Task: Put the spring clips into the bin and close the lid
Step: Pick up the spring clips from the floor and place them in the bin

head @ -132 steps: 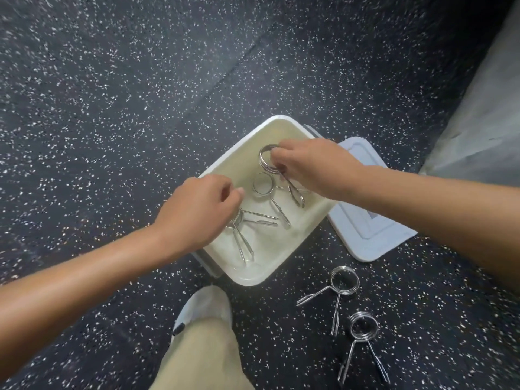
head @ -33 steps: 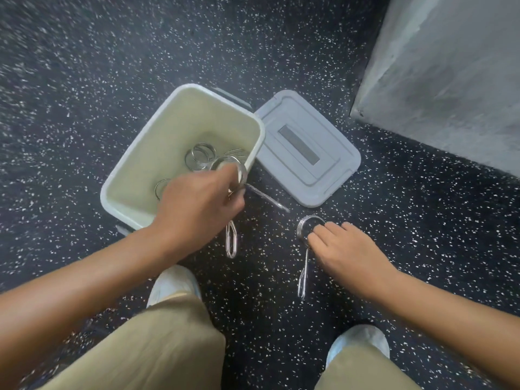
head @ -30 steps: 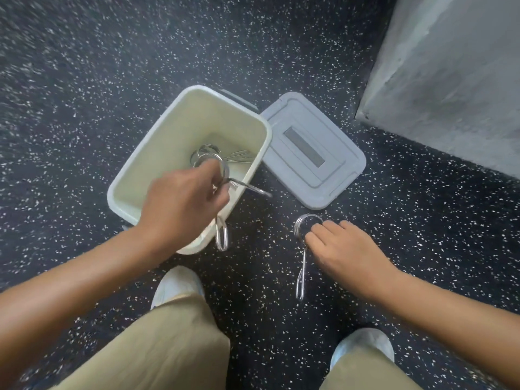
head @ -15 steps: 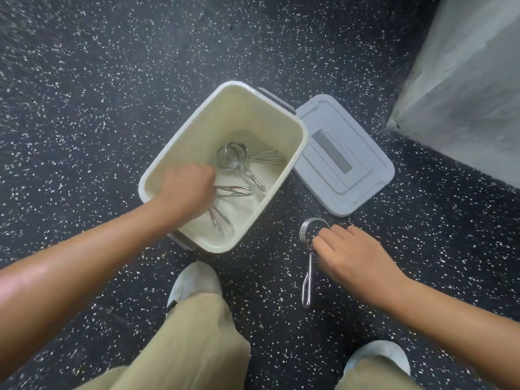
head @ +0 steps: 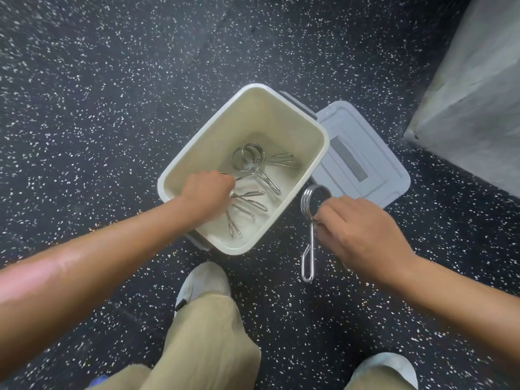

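Observation:
A cream bin (head: 281, 108) stands open on the speckled floor, with several steel spring clips (head: 253, 161) lying in its bottom. My left hand (head: 209, 192) is down inside the bin, fingers closed at a clip whose coil is hidden under them. My right hand (head: 357, 229) grips another spring clip (head: 308, 220) just right of the bin, coil up and one handle hanging down above the floor. The grey lid (head: 363, 153) lies flat on the floor against the bin's right side.
A grey concrete block (head: 472, 108) fills the upper right. My two legs in tan trousers and white shoes (head: 205, 282) stand close below the bin. Dark speckled floor surrounds everything.
My left hand carried a clip from the bin's rim down into the bin. My right hand closed on the last floor clip and raised it off the floor.

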Demonstrator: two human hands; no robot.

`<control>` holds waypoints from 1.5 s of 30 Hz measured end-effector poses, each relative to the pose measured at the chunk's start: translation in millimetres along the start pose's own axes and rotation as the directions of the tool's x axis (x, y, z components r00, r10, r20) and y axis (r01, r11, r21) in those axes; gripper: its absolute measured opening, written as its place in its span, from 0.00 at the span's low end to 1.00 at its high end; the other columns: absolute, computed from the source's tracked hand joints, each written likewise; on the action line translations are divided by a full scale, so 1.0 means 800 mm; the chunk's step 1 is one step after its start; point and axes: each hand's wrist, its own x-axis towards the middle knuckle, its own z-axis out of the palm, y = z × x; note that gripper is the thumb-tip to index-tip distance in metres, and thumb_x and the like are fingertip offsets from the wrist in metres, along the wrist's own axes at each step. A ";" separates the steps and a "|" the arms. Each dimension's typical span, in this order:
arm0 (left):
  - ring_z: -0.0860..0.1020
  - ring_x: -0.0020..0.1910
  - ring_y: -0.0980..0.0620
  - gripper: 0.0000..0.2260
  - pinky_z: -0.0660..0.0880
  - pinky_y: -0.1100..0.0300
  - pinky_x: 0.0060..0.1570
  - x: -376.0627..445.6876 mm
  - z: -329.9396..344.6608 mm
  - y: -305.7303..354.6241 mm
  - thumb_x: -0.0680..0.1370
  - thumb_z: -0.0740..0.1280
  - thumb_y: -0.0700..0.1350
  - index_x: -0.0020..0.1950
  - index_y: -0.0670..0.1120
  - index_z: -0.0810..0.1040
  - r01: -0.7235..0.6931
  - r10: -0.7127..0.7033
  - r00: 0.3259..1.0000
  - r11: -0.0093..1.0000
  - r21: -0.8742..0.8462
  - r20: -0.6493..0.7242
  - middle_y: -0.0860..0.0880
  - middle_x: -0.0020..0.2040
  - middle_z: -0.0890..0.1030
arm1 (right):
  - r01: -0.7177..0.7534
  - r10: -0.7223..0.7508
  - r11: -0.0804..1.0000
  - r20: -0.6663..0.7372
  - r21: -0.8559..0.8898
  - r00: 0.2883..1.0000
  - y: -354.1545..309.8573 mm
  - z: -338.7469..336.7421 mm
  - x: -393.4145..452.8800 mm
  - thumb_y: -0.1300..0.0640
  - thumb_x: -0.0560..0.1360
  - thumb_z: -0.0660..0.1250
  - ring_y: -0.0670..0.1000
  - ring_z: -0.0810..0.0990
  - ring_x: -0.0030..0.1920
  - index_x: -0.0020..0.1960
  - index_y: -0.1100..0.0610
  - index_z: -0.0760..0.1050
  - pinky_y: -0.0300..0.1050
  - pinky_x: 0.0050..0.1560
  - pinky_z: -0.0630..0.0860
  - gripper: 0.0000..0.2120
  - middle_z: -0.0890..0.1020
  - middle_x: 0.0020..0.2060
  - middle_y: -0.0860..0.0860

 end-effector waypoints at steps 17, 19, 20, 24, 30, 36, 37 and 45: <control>0.79 0.39 0.41 0.16 0.73 0.56 0.35 -0.033 -0.025 -0.027 0.81 0.63 0.57 0.45 0.45 0.79 -0.015 -0.026 0.980 0.980 -0.201 -0.199 0.47 0.37 0.80 | 0.306 -0.296 0.938 0.084 -0.162 0.951 0.049 -0.009 0.211 0.66 0.73 0.68 0.59 0.74 0.28 0.40 0.63 0.77 0.46 0.24 0.66 0.03 0.78 0.34 0.56; 0.80 0.40 0.40 0.18 0.73 0.55 0.36 -0.038 -0.028 -0.031 0.81 0.61 0.59 0.48 0.46 0.79 -0.011 -0.042 0.969 0.977 -0.212 -0.243 0.46 0.39 0.82 | 0.307 -0.286 0.942 0.160 -0.132 0.945 0.049 0.005 0.231 0.67 0.73 0.66 0.58 0.70 0.25 0.41 0.65 0.76 0.45 0.25 0.60 0.03 0.78 0.36 0.58; 0.80 0.40 0.40 0.18 0.73 0.55 0.36 -0.041 -0.030 -0.032 0.81 0.60 0.59 0.48 0.46 0.79 -0.010 -0.049 0.965 0.975 -0.223 -0.258 0.46 0.39 0.82 | 0.301 -0.274 0.946 0.199 -0.121 0.941 0.049 0.014 0.239 0.67 0.74 0.65 0.57 0.68 0.25 0.42 0.65 0.77 0.45 0.26 0.59 0.03 0.79 0.38 0.59; 0.80 0.37 0.40 0.18 0.74 0.54 0.34 -0.048 -0.034 -0.036 0.80 0.58 0.60 0.47 0.47 0.79 -0.023 -0.061 0.947 0.967 -0.255 -0.316 0.47 0.38 0.82 | 0.241 -0.165 0.953 0.354 -0.182 0.920 0.049 0.054 0.256 0.65 0.78 0.59 0.56 0.66 0.30 0.55 0.62 0.75 0.45 0.26 0.58 0.09 0.79 0.50 0.57; 0.81 0.38 0.40 0.18 0.75 0.54 0.35 -0.053 -0.037 -0.033 0.81 0.57 0.61 0.47 0.49 0.78 -0.026 -0.066 0.942 0.963 -0.269 -0.328 0.48 0.39 0.83 | 0.272 -0.137 0.942 0.515 -0.196 0.846 0.042 0.081 0.245 0.64 0.80 0.59 0.55 0.69 0.35 0.62 0.59 0.74 0.45 0.28 0.60 0.12 0.77 0.54 0.55; 0.81 0.39 0.42 0.18 0.71 0.56 0.33 -0.053 -0.041 -0.023 0.81 0.58 0.61 0.47 0.50 0.78 -0.018 -0.073 0.947 0.960 -0.280 -0.313 0.49 0.39 0.83 | 0.272 -0.145 0.941 0.487 -0.202 0.862 0.047 0.092 0.244 0.66 0.78 0.61 0.57 0.77 0.39 0.59 0.59 0.76 0.48 0.31 0.69 0.13 0.77 0.50 0.54; 0.80 0.38 0.43 0.18 0.69 0.56 0.32 -0.053 -0.042 -0.022 0.81 0.58 0.61 0.46 0.50 0.78 -0.020 -0.072 0.946 0.960 -0.278 -0.316 0.49 0.39 0.82 | 0.246 -0.131 0.951 0.481 -0.185 0.867 0.047 0.092 0.242 0.66 0.77 0.61 0.57 0.78 0.40 0.59 0.58 0.77 0.48 0.31 0.69 0.13 0.78 0.49 0.54; 0.79 0.34 0.45 0.17 0.71 0.57 0.30 -0.052 -0.046 -0.016 0.81 0.58 0.60 0.44 0.50 0.78 -0.051 -0.049 0.943 0.957 -0.287 -0.330 0.50 0.34 0.80 | -0.047 0.027 0.993 0.175 0.111 0.984 0.066 0.017 0.213 0.61 0.78 0.61 0.56 0.79 0.44 0.53 0.58 0.79 0.52 0.45 0.77 0.09 0.82 0.48 0.53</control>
